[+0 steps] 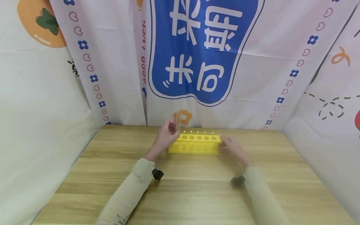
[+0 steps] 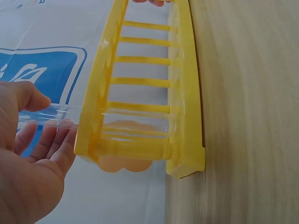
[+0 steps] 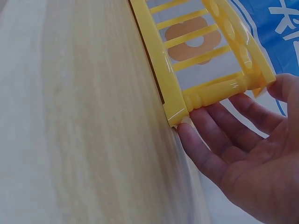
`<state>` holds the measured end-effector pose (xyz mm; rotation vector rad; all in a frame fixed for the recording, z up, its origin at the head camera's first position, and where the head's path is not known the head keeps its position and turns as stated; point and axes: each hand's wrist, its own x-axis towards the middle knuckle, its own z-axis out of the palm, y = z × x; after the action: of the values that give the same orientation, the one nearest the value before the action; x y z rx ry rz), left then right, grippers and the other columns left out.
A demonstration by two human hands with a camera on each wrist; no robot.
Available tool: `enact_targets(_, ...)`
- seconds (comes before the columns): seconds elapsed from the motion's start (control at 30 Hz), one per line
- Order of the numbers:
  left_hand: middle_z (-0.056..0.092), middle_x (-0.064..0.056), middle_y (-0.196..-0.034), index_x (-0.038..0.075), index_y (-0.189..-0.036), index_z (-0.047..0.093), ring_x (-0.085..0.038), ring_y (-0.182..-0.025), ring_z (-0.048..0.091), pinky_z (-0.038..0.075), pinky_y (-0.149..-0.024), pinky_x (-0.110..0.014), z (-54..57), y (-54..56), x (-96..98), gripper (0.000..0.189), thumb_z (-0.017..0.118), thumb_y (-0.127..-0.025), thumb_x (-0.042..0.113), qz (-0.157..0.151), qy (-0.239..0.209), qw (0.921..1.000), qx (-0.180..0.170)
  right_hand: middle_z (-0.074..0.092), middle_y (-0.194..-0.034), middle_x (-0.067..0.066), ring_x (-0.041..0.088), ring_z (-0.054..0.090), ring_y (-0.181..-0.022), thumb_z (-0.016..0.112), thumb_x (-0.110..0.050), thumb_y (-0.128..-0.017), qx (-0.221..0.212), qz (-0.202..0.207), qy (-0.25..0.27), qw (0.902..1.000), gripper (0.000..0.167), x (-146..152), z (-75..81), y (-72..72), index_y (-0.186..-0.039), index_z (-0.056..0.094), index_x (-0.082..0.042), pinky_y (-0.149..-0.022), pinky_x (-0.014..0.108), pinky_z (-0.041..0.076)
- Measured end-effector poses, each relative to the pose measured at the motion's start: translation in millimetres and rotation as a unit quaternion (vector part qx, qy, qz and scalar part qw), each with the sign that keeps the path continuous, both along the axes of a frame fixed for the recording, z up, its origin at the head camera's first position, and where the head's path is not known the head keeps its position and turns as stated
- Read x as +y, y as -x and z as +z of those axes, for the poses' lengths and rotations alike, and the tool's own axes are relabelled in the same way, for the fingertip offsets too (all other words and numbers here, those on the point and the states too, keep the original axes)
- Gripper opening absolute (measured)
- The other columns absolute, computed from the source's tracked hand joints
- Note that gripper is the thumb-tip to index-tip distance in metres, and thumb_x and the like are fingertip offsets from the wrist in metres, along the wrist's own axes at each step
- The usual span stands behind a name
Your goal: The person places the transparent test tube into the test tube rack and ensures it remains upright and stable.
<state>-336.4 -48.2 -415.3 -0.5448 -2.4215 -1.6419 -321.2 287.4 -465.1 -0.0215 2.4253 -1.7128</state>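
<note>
A yellow test tube rack [image 1: 194,148] stands on the table, its top pierced by a row of round holes. At its left end is a clear test tube [image 2: 135,122], passing through the end hole down to the base. My left hand [image 1: 166,135] holds the tube's upper part between thumb [image 2: 35,97] and fingers, just above the rack's top bar. On the other side, my right hand [image 1: 232,146] grips the rack's right end. In the right wrist view, the thumb lies at the top bar and the fingers [image 3: 224,126] reach around the end post and base corner.
Wood-grained tabletop [image 1: 191,193] spreads in front of the rack. Behind it hangs a printed white curtain [image 1: 121,78] with a blue sign, and more white cloth walls the left and right sides. Each wrist carries a small black camera [image 1: 157,174].
</note>
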Motion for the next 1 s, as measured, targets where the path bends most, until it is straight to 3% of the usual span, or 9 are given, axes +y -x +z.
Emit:
enact_targets(0.43,0.057,-0.010,-0.105,0.005,-0.112,0.049,-0.022,-0.098,0.059,0.057,-0.089,-0.033,-8.0,0.3,1.2,0.026,0.061,-0.088,0.007,0.014,0.010,0.9997,0.014,0.062,-0.119,0.024,0.033,0.066,-0.105,0.043,-0.059,-0.098,0.006,0.005,0.003,1.0000,0.060,-2,2.0,0.8,-0.117,0.059,-0.005,-0.092,0.044,0.056)
enact_targets(0.7,0.058,-0.010,-0.106,0.004,-0.113,0.050,-0.023,-0.101,0.061,0.057,-0.092,-0.032,-11.4,-1.8,2.2,0.027,0.062,-0.088,0.005,0.019,0.002,0.9997,0.015,0.062,-0.114,0.026,0.036,0.066,-0.102,0.042,-0.050,-0.102,0.009,0.008,0.010,0.9999,0.053,-3,2.5,0.5,-0.109,0.057,0.001,-0.088,0.045,0.058)
enact_targets(1.0,0.057,-0.010,-0.113,0.003,-0.119,0.051,-0.024,-0.107,0.060,0.055,-0.096,-0.033,-13.7,-2.9,1.5,0.033,0.062,-0.088,0.007,0.013,-0.012,0.9997,0.017,0.063,-0.113,0.025,0.036,0.067,-0.100,0.044,-0.051,-0.100,0.000,0.004,0.020,0.9998,0.052,-3,0.7,0.0,-0.112,0.060,-0.003,-0.085,0.045,0.058)
